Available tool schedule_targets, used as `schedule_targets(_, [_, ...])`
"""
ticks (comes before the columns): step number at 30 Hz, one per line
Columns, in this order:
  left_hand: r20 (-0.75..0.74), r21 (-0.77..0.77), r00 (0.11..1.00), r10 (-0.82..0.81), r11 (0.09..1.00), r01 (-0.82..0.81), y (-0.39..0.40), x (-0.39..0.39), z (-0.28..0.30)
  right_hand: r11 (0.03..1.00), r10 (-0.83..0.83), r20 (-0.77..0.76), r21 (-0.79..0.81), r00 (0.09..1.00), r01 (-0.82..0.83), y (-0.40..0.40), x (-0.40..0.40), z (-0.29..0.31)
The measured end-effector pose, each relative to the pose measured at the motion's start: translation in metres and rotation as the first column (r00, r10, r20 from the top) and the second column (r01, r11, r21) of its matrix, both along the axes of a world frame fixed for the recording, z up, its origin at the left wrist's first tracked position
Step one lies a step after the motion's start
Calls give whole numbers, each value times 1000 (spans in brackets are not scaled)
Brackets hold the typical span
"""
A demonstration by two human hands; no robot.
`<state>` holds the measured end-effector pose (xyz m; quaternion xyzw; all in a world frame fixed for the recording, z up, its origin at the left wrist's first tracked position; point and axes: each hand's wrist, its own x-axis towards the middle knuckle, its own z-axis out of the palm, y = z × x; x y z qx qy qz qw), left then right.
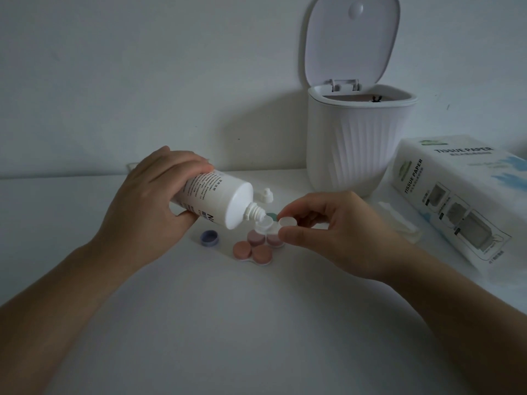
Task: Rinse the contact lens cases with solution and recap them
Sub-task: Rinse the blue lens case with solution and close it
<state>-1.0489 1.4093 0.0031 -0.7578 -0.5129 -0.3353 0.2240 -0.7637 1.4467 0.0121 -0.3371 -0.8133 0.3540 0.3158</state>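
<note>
A: Hands first. Our left hand (148, 201) is wrapped round the solution bottle (212, 199), tipped nozzle-down to the right. Right hand (336, 232) pinches the clear lens case (271, 225) betw. thumb and fingertips, held just above the worktop (256, 323).

B: Nozzle position?

A: Right over the case's left well, close to or touching the rim. Can't tell if liquid is running; too dim. Bottle's own cap (266, 195) sits off, on the worktop behind the nozzle.

B: So we're mid-rinse on case no. 1?

A: We'd judge so. Both wells of the clear case are open. One blue-purple cap (210, 238) lies alone to the left, and a green cap (271, 215) peeks out behind the case, prob. its pair.

B: And the rest?

A: Two more cases under the held one, touching each other: an orange-capped case (252, 252) nearer us, a mauve-capped case (263, 238) behind it, partly hidden. Both look capped, so either untouched or already done; we can't tell which from here.

B: Left to do, approx.?

A: At least: finish this well, do the other, tip out, screw both caps back on. Then maybe the other two cases.

B: Surroundings?

A: White bin (356, 143) w/ lid up at back right, tissue pack (462, 195) at the right edge, well apart from the cases.
</note>
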Motion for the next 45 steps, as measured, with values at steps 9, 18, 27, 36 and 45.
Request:
schedule_targets(9, [18, -2, 1000, 2, 1000, -2, -1, 1, 0, 1000, -9, -17, -11, 1000, 9, 1, 0, 0])
schedule_targets(18, [21, -8, 1000, 16, 1000, -16, -1, 0, 1, 1000, 1, -15, -5, 1000, -1, 0, 1, 0])
schedule_targets(27, [24, -4, 1000, 12, 1000, -12, -1, 1, 0, 1000, -2, -18, -4, 1000, 2, 0, 1, 1])
schedule_targets(36, [90, -22, 996, 20, 1000, -18, -3, 3, -1, 1000, -23, -32, -16, 999, 22, 0, 1, 1])
schedule_targets(45, [160, -65, 986, 33, 998, -23, -6, 3, -1, 999, -40, -29, -12, 999, 39, 1, 2, 0])
